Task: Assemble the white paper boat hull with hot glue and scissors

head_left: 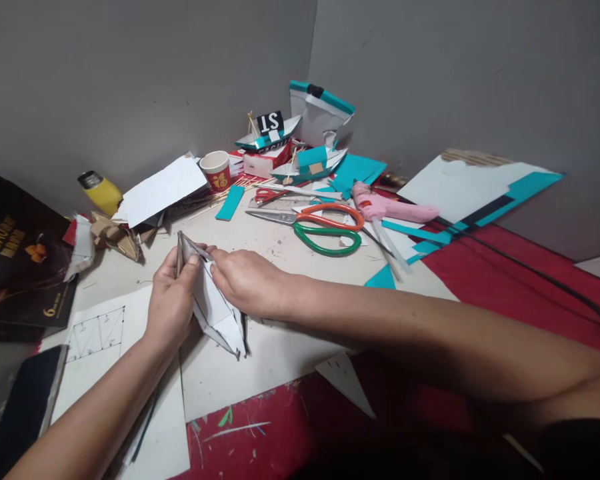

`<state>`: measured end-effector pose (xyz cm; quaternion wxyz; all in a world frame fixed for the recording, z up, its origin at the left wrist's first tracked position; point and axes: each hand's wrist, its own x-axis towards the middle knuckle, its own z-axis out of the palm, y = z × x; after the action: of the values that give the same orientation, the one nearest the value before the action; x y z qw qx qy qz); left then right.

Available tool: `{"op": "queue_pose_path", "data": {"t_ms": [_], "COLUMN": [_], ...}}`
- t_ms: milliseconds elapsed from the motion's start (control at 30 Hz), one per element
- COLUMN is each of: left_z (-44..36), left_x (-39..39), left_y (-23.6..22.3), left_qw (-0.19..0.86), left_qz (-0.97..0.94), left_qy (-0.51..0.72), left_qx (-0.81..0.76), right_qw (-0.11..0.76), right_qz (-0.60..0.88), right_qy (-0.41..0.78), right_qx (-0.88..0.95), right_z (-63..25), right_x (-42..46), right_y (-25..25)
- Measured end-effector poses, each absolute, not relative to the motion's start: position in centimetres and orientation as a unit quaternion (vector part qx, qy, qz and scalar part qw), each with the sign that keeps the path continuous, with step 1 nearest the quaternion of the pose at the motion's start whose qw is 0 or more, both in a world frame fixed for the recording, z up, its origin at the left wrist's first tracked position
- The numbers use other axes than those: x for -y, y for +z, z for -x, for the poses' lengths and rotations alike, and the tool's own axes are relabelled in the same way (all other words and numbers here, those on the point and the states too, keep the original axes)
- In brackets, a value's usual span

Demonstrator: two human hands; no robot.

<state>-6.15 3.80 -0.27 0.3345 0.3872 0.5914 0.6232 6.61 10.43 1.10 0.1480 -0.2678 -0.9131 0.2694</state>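
1. Left hand (174, 287) pinches one side of a hollow, pointed white paper boat (214, 300); right hand (245, 280) grips its opposite edge.
2. The boat is between them, over a smooth, pale board (275, 347).
3. Beyond lie scissors (301, 218) with looped orange and green handles and a pink glue gun (400, 209).
4. Farther back: two teal-and-white model boats (311, 160), a tapered red cup (216, 175).

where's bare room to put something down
The white surface is nearly bare between the paper boat and triangle, and also between the right hand and big scissors. It's crowded at the back, around the cup, and right, around the glue gun.
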Motion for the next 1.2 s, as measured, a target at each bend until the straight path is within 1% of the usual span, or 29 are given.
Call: {"op": "queue_pose_path", "data": {"t_ms": [200,367,567,667,800,1000,1200], "left_z": [5.8,6.0,7.4,8.0,7.8,6.1,5.9], "left_x": [-3.8,-3.8,-4.0,-3.9,-3.6,-2.8,-2.7], "left_y": [-0.4,0.2,2.3,3.0,3.6,3.7,3.2], "left_qw": [0.338,0.333,0.237,0.189,0.146,0.097,0.079], "left_qz": [-0.370,-0.363,-0.325,-0.322,-0.350,-0.359,-0.352], "left_qy": [0.621,0.641,0.738,0.768,0.788,0.793,0.780], "left_qx": [-0.603,-0.588,-0.542,-0.520,-0.485,-0.483,-0.512], "right_qw": [0.134,0.164,0.220,0.191,0.162,0.196,0.181], "right_qz": [0.265,0.248,0.287,0.284,0.268,0.270,0.274], "right_qy": [0.263,0.285,0.361,0.420,0.481,0.506,0.576], "right_qx": [0.918,0.911,0.859,0.841,0.819,0.796,0.748], "right_z": [-6.4,-6.4,-7.4,-7.5,-6.8,-5.9,-5.3], "right_x": [-10.3,-10.5,-11.0,-10.5,-9.2,-8.2,-8.1], "right_y": [1.0,1.5,3.3,3.5,2.5,-0.4,-1.9]}}
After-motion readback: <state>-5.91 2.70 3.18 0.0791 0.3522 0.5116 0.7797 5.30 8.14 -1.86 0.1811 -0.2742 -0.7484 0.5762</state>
